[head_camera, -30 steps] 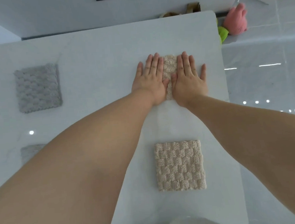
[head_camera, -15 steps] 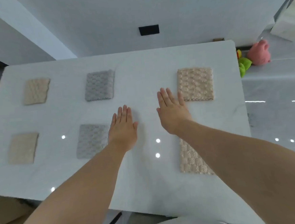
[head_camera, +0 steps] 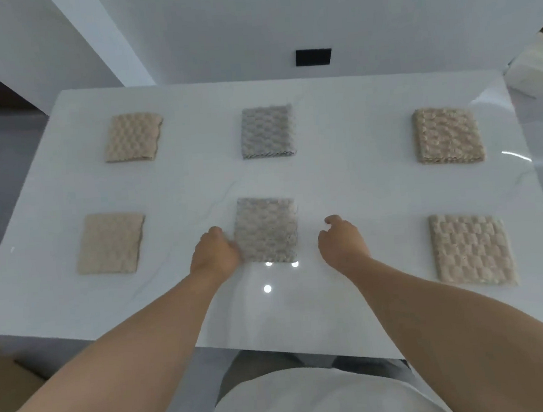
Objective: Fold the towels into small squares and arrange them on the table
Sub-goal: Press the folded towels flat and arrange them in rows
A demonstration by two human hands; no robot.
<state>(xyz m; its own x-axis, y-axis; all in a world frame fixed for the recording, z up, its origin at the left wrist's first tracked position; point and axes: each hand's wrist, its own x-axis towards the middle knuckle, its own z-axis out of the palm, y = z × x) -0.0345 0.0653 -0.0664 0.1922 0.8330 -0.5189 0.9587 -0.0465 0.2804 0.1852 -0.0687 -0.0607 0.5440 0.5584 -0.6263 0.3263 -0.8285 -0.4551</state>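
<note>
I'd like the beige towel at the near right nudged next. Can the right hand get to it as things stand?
Probably yes: the right hand holds nothing, and only bare table lies between it and the beige checked towel to its right.

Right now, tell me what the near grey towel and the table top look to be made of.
Near grey towel: soft plush fabric, perhaps microfibre or terry; matte, with a raised checkered pile. Table top: hard polished white slab with faint grey veins, perhaps marble or an imitation; glossy, it mirrors lights as bright spots.
</note>
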